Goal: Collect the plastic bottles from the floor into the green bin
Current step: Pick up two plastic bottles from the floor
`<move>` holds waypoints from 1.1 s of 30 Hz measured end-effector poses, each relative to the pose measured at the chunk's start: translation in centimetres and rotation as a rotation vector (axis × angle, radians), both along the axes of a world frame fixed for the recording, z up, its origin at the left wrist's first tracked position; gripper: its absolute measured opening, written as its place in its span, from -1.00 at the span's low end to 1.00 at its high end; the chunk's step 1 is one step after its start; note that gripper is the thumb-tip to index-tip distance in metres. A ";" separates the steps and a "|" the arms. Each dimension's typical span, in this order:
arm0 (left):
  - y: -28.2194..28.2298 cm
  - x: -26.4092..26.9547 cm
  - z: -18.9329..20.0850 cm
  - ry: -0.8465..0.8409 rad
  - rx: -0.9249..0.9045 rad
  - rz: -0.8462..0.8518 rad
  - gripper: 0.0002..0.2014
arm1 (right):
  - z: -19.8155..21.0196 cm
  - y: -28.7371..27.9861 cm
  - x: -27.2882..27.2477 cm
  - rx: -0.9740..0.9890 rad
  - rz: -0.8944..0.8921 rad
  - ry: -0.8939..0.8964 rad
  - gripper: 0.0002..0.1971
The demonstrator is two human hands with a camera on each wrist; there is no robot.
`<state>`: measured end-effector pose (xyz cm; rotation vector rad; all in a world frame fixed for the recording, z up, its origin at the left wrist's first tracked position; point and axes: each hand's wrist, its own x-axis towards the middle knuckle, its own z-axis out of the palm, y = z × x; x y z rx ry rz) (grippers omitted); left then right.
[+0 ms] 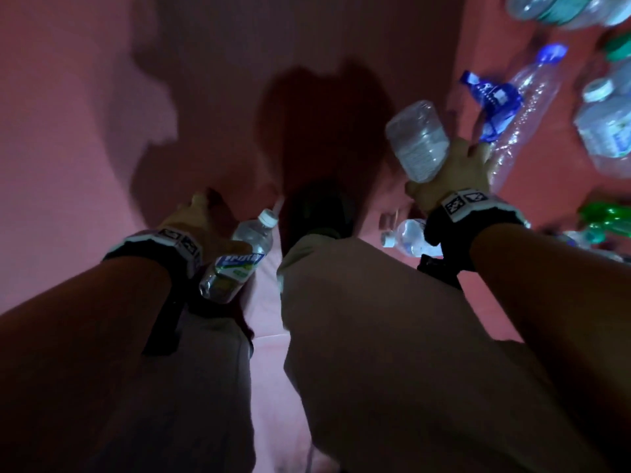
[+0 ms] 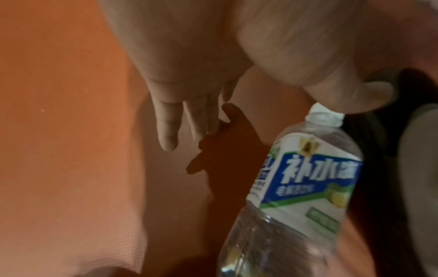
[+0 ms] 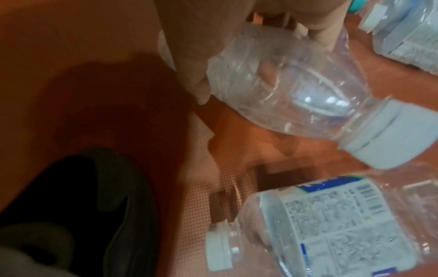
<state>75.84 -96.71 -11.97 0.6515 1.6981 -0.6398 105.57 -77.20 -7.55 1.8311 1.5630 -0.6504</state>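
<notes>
My left hand (image 1: 201, 223) hangs low over the pink floor mat (image 1: 85, 131), and in the left wrist view (image 2: 225, 88) its fingers (image 2: 168, 135) are straight. A clear bottle with a blue and green label (image 1: 239, 257) (image 2: 305, 187) lies along its thumb side, cap just under the thumb tip; whether the thumb holds it I cannot tell. My right hand (image 1: 457, 162) (image 3: 260, 60) grips a clear unlabelled-looking bottle (image 1: 418, 141) (image 3: 284, 84), base up and pale cap toward the wrist. The green bin is out of view.
Several loose bottles lie on the mat at the right: one under my right wrist (image 1: 409, 237) (image 3: 331, 224), a crumpled blue-labelled one (image 1: 512, 107), others (image 1: 607, 131) and a green one (image 1: 601, 216). My dark shoe (image 1: 317, 213) (image 3: 83, 206) and pale trouser legs fill the middle.
</notes>
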 end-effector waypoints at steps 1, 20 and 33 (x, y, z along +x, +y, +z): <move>0.0 0.3 -0.1 -0.028 -0.002 -0.023 0.12 | 0.8 -0.7 0.0 -0.040 0.027 0.029 -0.08; -7.8 9.3 -0.2 0.279 0.173 0.302 0.07 | 4.2 -4.6 1.6 -0.293 0.335 0.061 -0.20; 12.0 0.2 24.8 0.100 0.559 -0.175 -0.27 | 30.0 -3.5 -2.8 0.078 -0.002 0.214 -0.06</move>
